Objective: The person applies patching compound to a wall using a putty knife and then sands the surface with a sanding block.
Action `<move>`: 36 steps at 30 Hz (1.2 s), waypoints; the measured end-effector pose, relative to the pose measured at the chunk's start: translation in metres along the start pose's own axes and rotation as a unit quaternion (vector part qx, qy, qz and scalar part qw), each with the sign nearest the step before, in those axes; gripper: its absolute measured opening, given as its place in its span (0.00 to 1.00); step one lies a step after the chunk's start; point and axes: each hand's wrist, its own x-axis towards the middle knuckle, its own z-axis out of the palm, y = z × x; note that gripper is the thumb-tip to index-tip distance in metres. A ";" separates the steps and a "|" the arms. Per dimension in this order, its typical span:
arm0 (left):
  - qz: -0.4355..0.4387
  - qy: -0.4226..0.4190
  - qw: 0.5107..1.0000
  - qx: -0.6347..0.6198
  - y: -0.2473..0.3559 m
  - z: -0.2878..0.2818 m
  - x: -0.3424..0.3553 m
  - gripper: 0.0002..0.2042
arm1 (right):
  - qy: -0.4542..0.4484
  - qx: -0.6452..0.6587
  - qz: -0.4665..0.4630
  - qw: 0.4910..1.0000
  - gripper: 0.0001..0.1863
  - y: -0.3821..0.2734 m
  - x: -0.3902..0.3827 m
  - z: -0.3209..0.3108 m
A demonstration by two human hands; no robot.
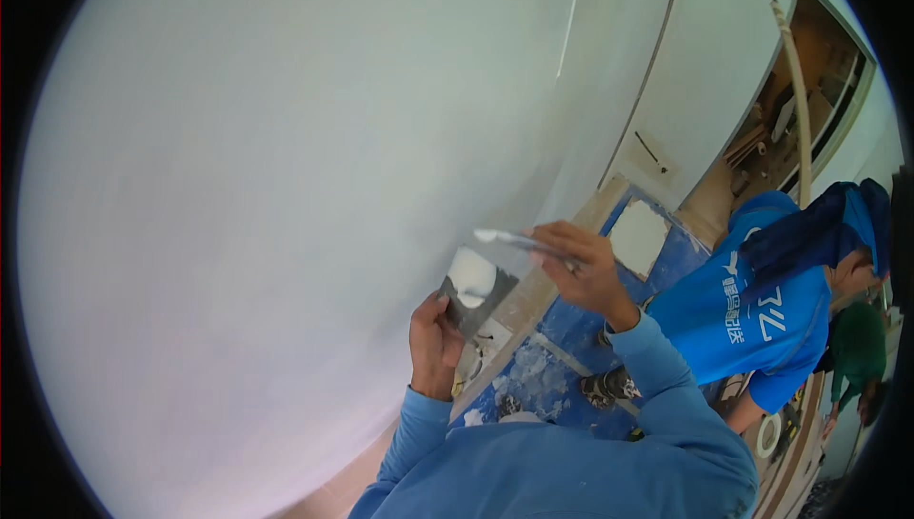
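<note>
My left hand (436, 348) is closed on the lower left edge of a flat grey plate (496, 295), roughly rectangular. A thick lump of white putty (473, 274) lies on this plate. Just above and to the right of it, my right hand (588, 269) grips a putty knife (524, 242), seen nearly edge-on. White paste coats the knife's tip, which points left toward the wall. The tip appears over the putty; whether they touch I cannot tell. A large pale wall (257, 195) stands close on my left.
A person in a blue shirt (762, 305) is close on the right, with a long pole (800, 100) rising behind. Another person in green (857, 348) is farther right. Blue floor sheeting (581, 324) has white splatter. A pale square board (640, 236) lies ahead, before a doorway (809, 71).
</note>
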 end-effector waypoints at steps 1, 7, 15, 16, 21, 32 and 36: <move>-0.025 -0.007 0.999 -0.025 0.001 0.000 0.000 0.15 | -0.022 0.028 0.022 0.999 0.20 -0.006 -0.006 0.004; 0.047 -0.005 0.997 0.063 -0.004 0.019 -0.002 0.16 | -0.113 -0.062 -0.005 0.992 0.37 0.035 -0.042 0.026; 0.100 -0.038 0.967 0.232 -0.006 0.032 0.007 0.14 | -0.048 0.039 0.386 0.921 0.23 0.128 -0.098 0.009; 0.114 -0.018 0.966 0.233 -0.008 0.038 0.010 0.15 | 0.101 0.162 0.421 0.886 0.22 0.136 -0.104 -0.002; 0.156 0.016 0.965 0.209 -0.023 0.043 0.027 0.18 | 0.362 0.535 0.392 0.655 0.20 0.123 -0.121 -0.008; 0.313 -0.212 0.627 0.682 -0.022 0.059 0.003 0.22 | 0.250 0.589 0.393 0.660 0.24 0.083 -0.108 0.026; 0.280 -0.212 0.574 0.740 -0.011 0.053 -0.007 0.21 | 0.217 0.605 0.389 0.660 0.24 0.092 -0.114 0.029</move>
